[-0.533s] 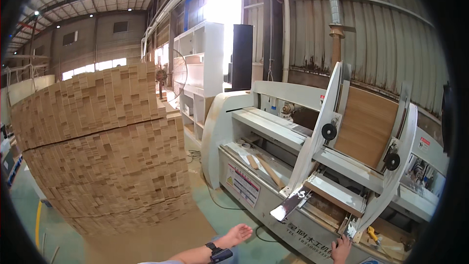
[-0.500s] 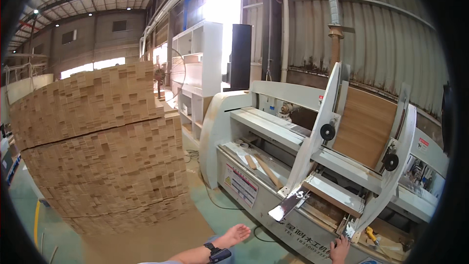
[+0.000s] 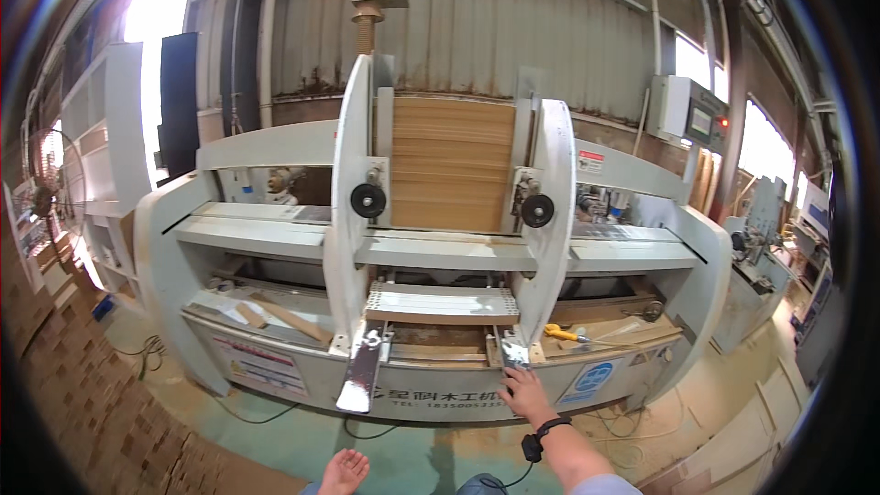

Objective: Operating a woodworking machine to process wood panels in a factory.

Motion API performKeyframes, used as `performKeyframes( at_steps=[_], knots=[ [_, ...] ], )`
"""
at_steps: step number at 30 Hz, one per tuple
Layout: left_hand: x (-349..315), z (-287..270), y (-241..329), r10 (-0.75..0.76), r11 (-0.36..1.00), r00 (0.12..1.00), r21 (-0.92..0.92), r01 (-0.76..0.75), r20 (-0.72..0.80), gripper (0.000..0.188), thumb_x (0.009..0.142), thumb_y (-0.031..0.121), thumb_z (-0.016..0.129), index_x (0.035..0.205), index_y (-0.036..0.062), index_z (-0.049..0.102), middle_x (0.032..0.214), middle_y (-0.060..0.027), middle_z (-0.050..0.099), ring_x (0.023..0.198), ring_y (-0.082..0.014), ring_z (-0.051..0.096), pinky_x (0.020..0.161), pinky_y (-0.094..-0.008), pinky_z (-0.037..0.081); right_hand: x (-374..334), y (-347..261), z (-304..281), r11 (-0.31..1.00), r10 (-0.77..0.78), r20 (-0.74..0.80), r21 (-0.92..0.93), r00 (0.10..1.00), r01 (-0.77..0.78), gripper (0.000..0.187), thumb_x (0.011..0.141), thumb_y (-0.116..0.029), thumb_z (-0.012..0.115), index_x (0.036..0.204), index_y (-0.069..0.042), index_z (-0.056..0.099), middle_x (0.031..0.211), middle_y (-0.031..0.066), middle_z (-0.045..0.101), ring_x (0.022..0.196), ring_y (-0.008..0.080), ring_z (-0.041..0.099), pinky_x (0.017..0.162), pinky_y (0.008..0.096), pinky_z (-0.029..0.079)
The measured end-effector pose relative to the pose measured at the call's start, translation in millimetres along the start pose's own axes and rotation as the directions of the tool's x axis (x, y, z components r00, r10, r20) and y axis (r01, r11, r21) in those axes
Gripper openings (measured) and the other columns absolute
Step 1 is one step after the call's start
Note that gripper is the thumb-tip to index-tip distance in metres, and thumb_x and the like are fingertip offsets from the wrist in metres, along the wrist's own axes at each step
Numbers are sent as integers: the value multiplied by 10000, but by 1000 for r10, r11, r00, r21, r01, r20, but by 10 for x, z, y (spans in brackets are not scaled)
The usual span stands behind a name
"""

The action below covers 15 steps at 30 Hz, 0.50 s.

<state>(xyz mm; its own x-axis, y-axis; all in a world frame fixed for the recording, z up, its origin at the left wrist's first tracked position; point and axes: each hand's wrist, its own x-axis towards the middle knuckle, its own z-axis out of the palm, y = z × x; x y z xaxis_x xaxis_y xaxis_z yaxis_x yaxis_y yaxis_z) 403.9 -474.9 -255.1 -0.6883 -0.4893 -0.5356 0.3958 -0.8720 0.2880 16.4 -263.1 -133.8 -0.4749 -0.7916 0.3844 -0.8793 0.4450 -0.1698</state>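
My right hand [image 3: 524, 394] rests on the front edge of a large white woodworking machine [image 3: 266, 367], just below the right metal guide rail [image 3: 513, 350]. A black band is on that wrist. My left hand [image 3: 344, 472] hangs low over the green floor with fingers spread, holding nothing. A left metal rail [image 3: 362, 371] sticks out toward me. Between the two white uprights stands a stack of wooden boards [image 3: 449, 165], with a flat board [image 3: 442, 304] below it.
A yellow-handled tool [image 3: 564, 333] and wood offcuts [image 3: 275, 316] lie on the machine's lower shelf. A tall stack of wood blocks [image 3: 82, 403] fills the left. Cables [image 3: 367, 429] run across the floor. A control box [image 3: 687, 110] hangs at the right, and boards [image 3: 733, 458] lean lower right.
The view has swung right, from the block stack to face the machine head on. My right hand stays at the machine's front edge; my left hand sits lower in view.
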Motion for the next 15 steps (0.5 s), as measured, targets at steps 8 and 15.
performKeyframes(
  at_steps=[8, 15],
  knots=[
    [-242, 93, -176, 134, 976, 930, 117, -183, 342, 322, 902, 321, 443, 1132, 104, 507, 1120, -55, 550, 1054, -214, 501, 902, -373, 397, -22, -43, -58, 1000, 13, -6, -11, 1000, -13, 321, 809, -388, 547, 999, -142, 627, 1234, 60, 487, 1210, 261, 373, 1019, 447, 253],
    [-161, -29, -59, 107, 959, 967, 232, -162, 232, 166, 862, 218, 478, 889, 77, 559, 855, -71, 625, 874, -254, 579, 829, -398, 441, -30, -49, -65, 1000, -14, -44, -6, 999, 14, 310, 820, -385, 533, 995, -147, 628, 1230, 62, 492, 1200, 260, 385, 1012, 440, 262]
  ],
)
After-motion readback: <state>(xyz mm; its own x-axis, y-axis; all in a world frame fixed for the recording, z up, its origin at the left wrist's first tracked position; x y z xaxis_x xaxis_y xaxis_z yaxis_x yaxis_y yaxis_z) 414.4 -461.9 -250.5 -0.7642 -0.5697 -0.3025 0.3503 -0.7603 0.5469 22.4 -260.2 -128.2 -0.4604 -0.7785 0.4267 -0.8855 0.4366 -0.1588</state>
